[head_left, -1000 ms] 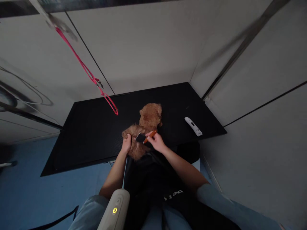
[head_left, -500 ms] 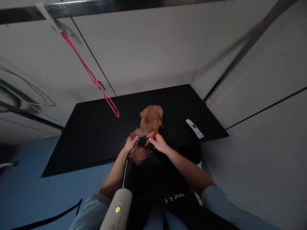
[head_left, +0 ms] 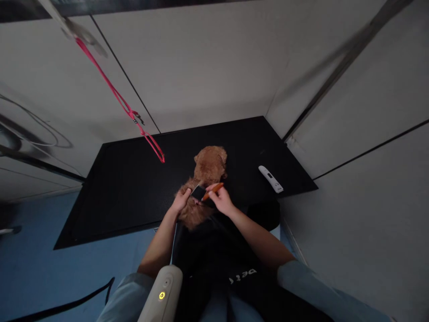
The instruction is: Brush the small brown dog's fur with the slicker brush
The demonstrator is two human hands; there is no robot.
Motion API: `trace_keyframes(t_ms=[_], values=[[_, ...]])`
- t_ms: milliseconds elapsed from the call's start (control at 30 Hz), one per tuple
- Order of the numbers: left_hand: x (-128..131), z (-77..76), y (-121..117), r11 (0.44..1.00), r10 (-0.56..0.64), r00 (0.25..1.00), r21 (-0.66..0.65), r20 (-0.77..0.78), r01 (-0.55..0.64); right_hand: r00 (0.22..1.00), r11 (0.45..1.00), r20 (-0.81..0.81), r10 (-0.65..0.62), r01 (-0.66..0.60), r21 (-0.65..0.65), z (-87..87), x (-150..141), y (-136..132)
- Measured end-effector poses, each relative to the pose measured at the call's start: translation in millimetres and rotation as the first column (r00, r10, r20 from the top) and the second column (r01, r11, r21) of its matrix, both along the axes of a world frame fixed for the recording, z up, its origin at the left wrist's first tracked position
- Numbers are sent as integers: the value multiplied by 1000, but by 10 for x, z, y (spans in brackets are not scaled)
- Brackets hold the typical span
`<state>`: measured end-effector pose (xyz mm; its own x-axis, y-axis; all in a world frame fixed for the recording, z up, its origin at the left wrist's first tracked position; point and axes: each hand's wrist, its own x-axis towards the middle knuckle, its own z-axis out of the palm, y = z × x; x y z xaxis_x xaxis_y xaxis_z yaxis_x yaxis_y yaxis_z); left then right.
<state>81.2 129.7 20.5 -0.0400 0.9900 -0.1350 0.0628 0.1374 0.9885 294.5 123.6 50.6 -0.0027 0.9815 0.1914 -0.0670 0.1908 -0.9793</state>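
A small brown curly-haired dog (head_left: 210, 164) is on the black table in front of me, its head end away from me. My right hand (head_left: 221, 199) is closed round the orange handle of a slicker brush (head_left: 199, 192). The brush's dark rectangular head lies over the fur near the dog's hind end, tilted. On the left of the brush, my left hand (head_left: 182, 199) grips the dog's fur, its thumb close to the brush head's edge. The other fingers are mostly hidden. A small pinkish patch shows in the fur just below the brush.
White hair clippers (head_left: 271, 179) lie on the right part of the black grooming table (head_left: 134, 188). A pink grooming loop (head_left: 117, 96) hangs over the table's left side from a rail. A white device with a yellow light (head_left: 162, 293) stands close in front of me.
The brush head has turned and risen slightly away from me, uncovering the pinkish patch below it. My left hand stays on the dog. The whole view has shifted a little.
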Motion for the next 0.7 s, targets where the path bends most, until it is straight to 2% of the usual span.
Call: trace_keyframes(t_ms=[33, 67, 100, 133, 167, 200, 233, 267, 300, 333, 367, 400, 467, 500, 533, 567, 600, 633, 667, 700], values=[[-18, 26, -9, 1000, 10, 999, -1, -51, -11, 999, 999, -10, 32, -32, -43, -6, 28, 0], [-37, 58, -31, 1000, 23, 994, 17, -112, -21, 999, 996, -34, -22, 19, -87, -10, 67, 2], [-54, 94, -67, 999, 18, 985, 48, -172, -9, 987, 983, -58, -151, 144, -115, -11, 115, -1], [-67, 131, -116, 996, -21, 974, 81, -224, 40, 949, 947, -74, -308, 298, -120, -13, 167, -14], [-72, 166, -178, 986, -95, 959, 110, -266, 128, 904, 906, -79, -420, 413, -100, -17, 216, -45], [-71, 195, -246, 965, -177, 936, 134, -304, 226, 888, 891, -70, -454, 450, -63, -26, 258, -93], [-63, 215, -317, 943, -226, 911, 156, -344, 293, 914, 915, -43, -403, 402, -31, -41, 292, -156], [-51, 225, -384, 935, -220, 895, 177, -389, 307, 956, 956, -7, -292, 291, -27, -61, 319, -228], [-37, 224, -444, 945, -152, 886, 199, -438, 260, 984, 983, 24, -175, 176, -60, -86, 341, -300], [-24, 210, -494, 960, -43, 871, 220, -489, 171, 993, 987, 40, -115, 118, -109, -113, 359, -366], [-14, 188, -533, 969, 65, 844, 235, -533, 74, 989, 977, 47, -143, 149, -150, -139, 375, -423], [-8, 158, -561, 970, 145, 815, 242, -562, -5, 966, 952, 53, -253, 258, -164, -164, 384, -471], [-5, 92, -588, 969, 211, 787, 227, -579, -93, 872, 864, 48, -487, 489, -117, -205, 363, -555], [-7, 61, -588, 969, 224, 788, 218, -573, -117, 861, 857, 29, -507, 508, -86, -223, 328, -595], [-10, 35, -581, 967, 236, 794, 215, -560, -136, 897, 894, 9, -443, 442, -70, -240, 280, -636], [-14, 13, -569, 963, 256, 801, 218, -542, -161, 946, 943, -11, -324, 323, -83, -257, 226, -672], [-18, -6, -553, 957, 280, 806, 221, -521, -189, 978, 973, -33, -204, 199, -120, -273, 178, -700], [-22, -23, -537, 950, 303, 812, 222, -499, -217, 989, 978, -51, -135, 125, -169, -288, 144, -719], [-27, -40, -521, 945, 322, 820, 218, -473, -245, 984, 965, -57, -166, 150, -213, -301, 129, -728], [-33, -57, -507, 943, 330, 832, 204, -446, -265, 963, 940, -46, -264, 247, -234, -310, 131, -732]])
